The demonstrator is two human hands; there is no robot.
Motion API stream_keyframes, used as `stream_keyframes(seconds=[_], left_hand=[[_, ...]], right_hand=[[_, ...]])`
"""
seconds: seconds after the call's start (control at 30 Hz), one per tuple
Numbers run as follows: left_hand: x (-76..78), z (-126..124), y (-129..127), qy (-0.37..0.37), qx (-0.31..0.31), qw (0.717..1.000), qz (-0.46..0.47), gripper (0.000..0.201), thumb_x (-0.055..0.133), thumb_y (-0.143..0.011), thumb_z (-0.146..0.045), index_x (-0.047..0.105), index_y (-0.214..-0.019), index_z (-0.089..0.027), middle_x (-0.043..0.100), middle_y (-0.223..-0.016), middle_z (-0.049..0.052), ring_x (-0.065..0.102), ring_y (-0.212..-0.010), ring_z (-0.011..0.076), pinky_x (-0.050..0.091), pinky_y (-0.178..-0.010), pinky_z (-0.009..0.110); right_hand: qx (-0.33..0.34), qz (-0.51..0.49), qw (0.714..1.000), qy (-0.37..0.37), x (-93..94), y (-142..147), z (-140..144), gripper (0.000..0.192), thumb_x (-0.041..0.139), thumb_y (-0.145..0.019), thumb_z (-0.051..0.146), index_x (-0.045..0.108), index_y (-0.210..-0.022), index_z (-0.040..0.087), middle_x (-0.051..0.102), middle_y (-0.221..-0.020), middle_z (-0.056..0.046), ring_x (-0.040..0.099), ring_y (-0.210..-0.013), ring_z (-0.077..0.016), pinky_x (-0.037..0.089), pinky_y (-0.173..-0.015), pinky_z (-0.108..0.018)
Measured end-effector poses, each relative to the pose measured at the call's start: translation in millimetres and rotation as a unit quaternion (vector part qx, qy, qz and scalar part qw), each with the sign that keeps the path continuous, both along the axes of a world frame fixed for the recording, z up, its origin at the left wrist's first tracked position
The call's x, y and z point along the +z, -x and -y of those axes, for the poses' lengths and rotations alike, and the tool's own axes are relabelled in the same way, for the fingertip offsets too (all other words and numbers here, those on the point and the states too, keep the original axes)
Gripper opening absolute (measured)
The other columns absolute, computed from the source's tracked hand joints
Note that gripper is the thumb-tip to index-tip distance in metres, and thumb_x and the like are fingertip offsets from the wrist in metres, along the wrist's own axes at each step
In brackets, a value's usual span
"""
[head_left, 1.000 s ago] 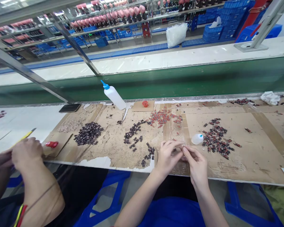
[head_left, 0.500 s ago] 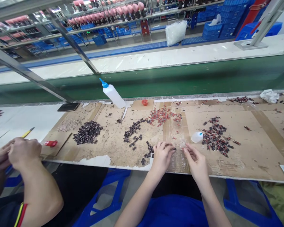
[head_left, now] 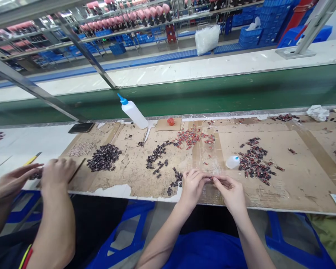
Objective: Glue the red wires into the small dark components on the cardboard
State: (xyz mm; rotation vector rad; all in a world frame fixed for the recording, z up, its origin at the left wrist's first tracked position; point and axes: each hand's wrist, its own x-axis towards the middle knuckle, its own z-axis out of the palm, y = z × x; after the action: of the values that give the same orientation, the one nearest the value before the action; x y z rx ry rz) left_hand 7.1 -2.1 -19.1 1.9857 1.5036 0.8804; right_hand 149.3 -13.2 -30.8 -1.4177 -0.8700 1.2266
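Observation:
My left hand (head_left: 193,184) and my right hand (head_left: 232,191) meet low over the cardboard near the table's front edge. A small dark part (head_left: 211,178) is pinched between their fingertips; its far detail is too small to make out. Left of my left hand lie loose black parts (head_left: 175,183), with more black parts (head_left: 156,155) trailing away behind. Red-and-silver pieces (head_left: 190,137) are heaped beyond my hands. To the right, a small white bottle (head_left: 232,162) with a blue tip lies beside a pile of black-and-red pieces (head_left: 254,160).
A tall white squeeze bottle (head_left: 134,114) leans at the back, near a red cup (head_left: 170,121). A co-worker's hands (head_left: 54,173) are at the left, by a black pile (head_left: 104,157) and a yellow knife (head_left: 32,158). A phone (head_left: 81,127) lies behind.
My right hand has moved left and its fingertips now meet those of my left hand at the dark part. The co-worker's hands have parted, one shifting right over the small cardboard piece.

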Motion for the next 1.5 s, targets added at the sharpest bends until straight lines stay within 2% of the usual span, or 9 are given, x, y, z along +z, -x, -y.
stream_keyframes(seconds=[0.2, 0.37, 0.5, 0.67, 0.87, 1.1, 1.27, 1.4, 1.5], left_hand=[[-1.7, -0.8, 0.0, 0.006, 0.008, 0.997, 0.078, 0.013, 0.065, -0.086, -0.017, 0.074, -0.081, -0.025, 0.076, -0.083, 0.001, 0.066, -0.084, 0.0180, 0.042, -0.083, 0.035], [-0.5, -2.6, 1.2, 0.070, -0.005, 0.979, 0.193, 0.010, 0.068, -0.082, -0.019, 0.076, -0.085, -0.024, 0.077, -0.085, 0.004, 0.067, -0.084, 0.0187, 0.051, -0.080, 0.033], [2.3, -2.6, 1.5, 0.103, -0.002, 0.969, 0.226, 0.012, 0.068, -0.080, -0.019, 0.077, -0.086, -0.022, 0.077, -0.086, 0.005, 0.068, -0.084, 0.0188, 0.054, -0.081, 0.031], [3.5, 0.9, -1.7, 0.103, 0.015, 0.971, 0.216, 0.012, 0.066, -0.080, -0.020, 0.076, -0.087, -0.021, 0.076, -0.087, 0.006, 0.068, -0.087, 0.0185, 0.054, -0.082, 0.031], [0.4, 3.2, -5.9, 0.108, 0.019, 0.973, 0.202, 0.010, 0.064, -0.081, -0.023, 0.071, -0.086, -0.018, 0.073, -0.088, 0.006, 0.066, -0.088, 0.0192, 0.052, -0.083, 0.032], [2.4, 2.6, -9.8, 0.124, 0.014, 0.973, 0.193, 0.009, 0.064, -0.082, -0.022, 0.070, -0.087, -0.017, 0.071, -0.090, 0.007, 0.066, -0.089, 0.0190, 0.052, -0.083, 0.032], [4.1, 3.5, -19.1, 0.099, -0.012, 0.974, 0.202, 0.010, 0.061, -0.085, -0.020, 0.070, -0.089, -0.018, 0.071, -0.090, 0.007, 0.065, -0.091, 0.0184, 0.052, -0.084, 0.031], [7.1, 1.9, -20.3, 0.074, -0.057, 0.976, 0.196, 0.015, 0.061, -0.087, -0.020, 0.068, -0.099, -0.018, 0.072, -0.097, 0.007, 0.065, -0.095, 0.0180, 0.052, -0.087, 0.032], [11.2, -3.6, -1.3, 0.051, -0.055, 0.991, 0.113, 0.029, 0.064, -0.085, -0.019, 0.064, -0.114, -0.021, 0.070, -0.110, 0.008, 0.062, -0.106, 0.0209, 0.046, -0.096, 0.038]], right_hand=[[0.020, -0.003, 1.000, -0.016, 4.0, -0.2, -0.3, 0.043, 0.081, -0.054, 0.058, 0.075, -0.069, 0.017, 0.076, -0.073, -0.009, 0.073, -0.070, -0.0255, 0.062, -0.073, -0.039], [-0.018, 0.004, 0.999, -0.025, 3.7, 1.3, 2.7, 0.039, 0.081, -0.057, 0.054, 0.075, -0.071, 0.017, 0.076, -0.074, -0.009, 0.074, -0.072, -0.0262, 0.062, -0.075, -0.040], [-0.016, 0.019, 0.999, -0.028, 4.8, 1.8, 3.7, 0.037, 0.080, -0.058, 0.052, 0.076, -0.071, 0.017, 0.076, -0.073, -0.010, 0.074, -0.073, -0.0275, 0.062, -0.074, -0.040], [-0.011, 0.040, 0.999, -0.026, 8.9, 0.6, 4.3, 0.035, 0.078, -0.060, 0.050, 0.076, -0.071, 0.017, 0.077, -0.075, -0.010, 0.074, -0.073, -0.0278, 0.062, -0.073, -0.039], [0.037, 0.042, 0.998, -0.031, 8.1, -4.2, 4.0, 0.034, 0.078, -0.062, 0.049, 0.076, -0.076, 0.017, 0.077, -0.079, -0.010, 0.074, -0.072, -0.0253, 0.062, -0.072, -0.037], [-0.009, 0.019, 0.998, -0.051, 2.8, -3.7, 3.4, 0.038, 0.081, -0.060, 0.049, 0.074, -0.079, 0.017, 0.074, -0.073, -0.008, 0.069, -0.063, -0.0187, 0.061, -0.064, -0.032], [-0.017, 0.062, 0.996, -0.068, 6.6, -10.5, 7.5, 0.033, 0.078, -0.064, 0.047, 0.074, -0.078, 0.018, 0.073, -0.074, -0.008, 0.068, -0.064, -0.0187, 0.061, -0.065, -0.033], [-0.023, 0.124, 0.987, -0.099, 8.4, -28.6, 12.6, 0.026, 0.074, -0.070, 0.044, 0.074, -0.078, 0.019, 0.074, -0.079, -0.008, 0.069, -0.067, -0.0202, 0.060, -0.071, -0.037], [-0.100, 0.182, 0.972, -0.111, 11.1, -51.7, 13.1, 0.025, 0.072, -0.072, 0.043, 0.073, -0.080, 0.019, 0.074, -0.083, -0.009, 0.070, -0.073, -0.0224, 0.059, -0.078, -0.041]])
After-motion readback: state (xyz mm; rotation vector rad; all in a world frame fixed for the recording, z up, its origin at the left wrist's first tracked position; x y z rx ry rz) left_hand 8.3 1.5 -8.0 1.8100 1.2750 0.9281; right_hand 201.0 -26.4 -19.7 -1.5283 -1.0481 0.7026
